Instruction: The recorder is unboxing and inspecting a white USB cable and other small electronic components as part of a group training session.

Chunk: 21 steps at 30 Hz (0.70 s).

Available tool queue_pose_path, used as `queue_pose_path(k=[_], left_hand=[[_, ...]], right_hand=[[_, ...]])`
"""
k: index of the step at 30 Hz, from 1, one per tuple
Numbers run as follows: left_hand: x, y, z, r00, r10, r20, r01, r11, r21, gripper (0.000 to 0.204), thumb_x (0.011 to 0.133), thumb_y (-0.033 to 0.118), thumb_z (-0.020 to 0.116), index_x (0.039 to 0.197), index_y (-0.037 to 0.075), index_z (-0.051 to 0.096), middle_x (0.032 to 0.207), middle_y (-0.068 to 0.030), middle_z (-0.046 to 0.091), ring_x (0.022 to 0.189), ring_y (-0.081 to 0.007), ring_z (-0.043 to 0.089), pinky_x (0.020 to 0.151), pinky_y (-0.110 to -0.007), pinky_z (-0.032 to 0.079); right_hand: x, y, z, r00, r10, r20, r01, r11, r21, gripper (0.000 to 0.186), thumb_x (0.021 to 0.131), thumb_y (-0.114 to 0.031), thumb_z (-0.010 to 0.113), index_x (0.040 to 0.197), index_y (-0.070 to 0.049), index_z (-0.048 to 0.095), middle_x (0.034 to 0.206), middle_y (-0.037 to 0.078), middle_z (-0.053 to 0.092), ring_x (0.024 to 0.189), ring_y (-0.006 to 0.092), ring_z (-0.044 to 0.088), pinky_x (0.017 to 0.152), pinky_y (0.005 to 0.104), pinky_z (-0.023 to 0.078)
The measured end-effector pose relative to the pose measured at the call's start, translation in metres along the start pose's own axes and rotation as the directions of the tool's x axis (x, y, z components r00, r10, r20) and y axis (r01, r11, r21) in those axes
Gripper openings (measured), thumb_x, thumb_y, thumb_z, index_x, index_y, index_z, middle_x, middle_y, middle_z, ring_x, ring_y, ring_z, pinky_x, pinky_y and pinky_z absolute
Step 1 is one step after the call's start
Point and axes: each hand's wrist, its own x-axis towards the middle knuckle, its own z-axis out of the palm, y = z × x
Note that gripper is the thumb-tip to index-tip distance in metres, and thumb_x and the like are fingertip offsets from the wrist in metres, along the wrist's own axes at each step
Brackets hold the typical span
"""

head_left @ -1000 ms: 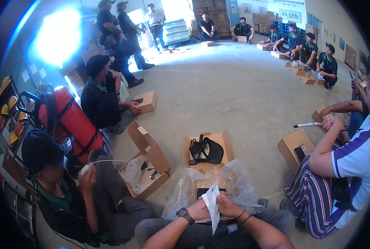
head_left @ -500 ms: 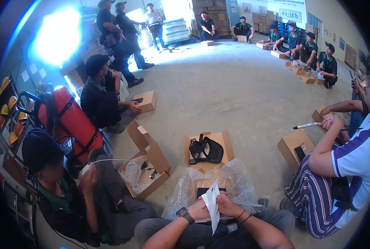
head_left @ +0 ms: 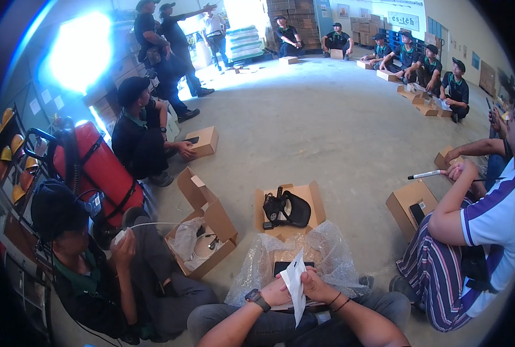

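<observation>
My left hand [head_left: 273, 294] and my right hand [head_left: 316, 287] grip an upright white paper packet [head_left: 296, 276] between them, the left fingers partly hidden behind it. Just beyond them a dark flat device [head_left: 283, 265] lies in bubble wrap [head_left: 332, 257], partly covered by my hands. An open cardboard box [head_left: 316, 194] above the wrap holds a black cap-like item and black straps or gear [head_left: 286, 209].
A seated co-worker with a white cable [head_left: 84, 277] is beside an open box [head_left: 214, 251] and red cylinder [head_left: 95, 162]. At right a person holds a marker [head_left: 428, 174] near another box [head_left: 402, 214]. Several people sit or stand around the concrete floor [head_left: 304, 127].
One standing person at the back left has raised an arm and stretches it out to the right. My hands and the packet stay in place.
</observation>
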Motion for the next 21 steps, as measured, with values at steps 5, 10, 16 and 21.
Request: queue_pose_path(k=[5,10,16,21], left_hand=[[0.003,0.018,-0.006,1.0,0.012,-0.026,-0.014,0.999,-0.043,0.061,0.096,0.025,0.062,0.152,0.005,0.046,0.15,-0.0181,0.054,0.14,-0.0379,0.05,0.119,-0.043,0.037],[0.003,0.016,-0.006,0.999,0.02,-0.034,-0.021,1.0,-0.018,0.061,0.096,0.025,0.063,0.151,0.005,0.047,0.149,-0.0183,0.054,0.139,-0.0379,0.05,0.119,-0.043,0.037],[0.002,0.009,-0.002,0.999,0.025,-0.042,-0.025,1.0,0.008,0.061,0.095,0.025,0.064,0.151,0.006,0.047,0.148,-0.0182,0.055,0.139,-0.0383,0.051,0.118,-0.043,0.038],[-0.002,-0.022,0.009,0.998,0.051,-0.024,-0.049,0.994,0.101,0.061,0.095,0.025,0.064,0.151,0.006,0.047,0.148,-0.0182,0.055,0.138,-0.0385,0.051,0.117,-0.043,0.039]], right_hand=[[-0.001,-0.004,-0.002,0.999,-0.038,0.0,0.038,0.999,-0.012,0.083,0.107,-0.071,0.03,0.117,0.005,0.062,0.107,0.01,0.068,0.103,0.0176,0.06,0.095,0.0326,0.048],[0.001,0.006,-0.001,1.0,0.014,-0.017,-0.015,0.998,-0.054,0.101,0.101,-0.081,0.015,0.108,-0.003,0.08,0.114,0.007,0.074,0.096,0.0166,0.068,0.104,0.0304,0.042],[0.001,-0.002,-0.001,1.0,-0.028,-0.015,0.027,0.996,-0.084,0.102,0.1,-0.082,0.016,0.108,-0.003,0.08,0.106,0.007,0.075,0.096,0.0164,0.068,0.1,0.0297,0.045],[0.0,0.003,0.0,1.0,0.003,-0.009,-0.004,0.998,-0.067,0.103,0.099,-0.083,0.016,0.108,-0.003,0.08,0.108,0.006,0.075,0.095,0.0159,0.068,0.102,0.0292,0.043]])
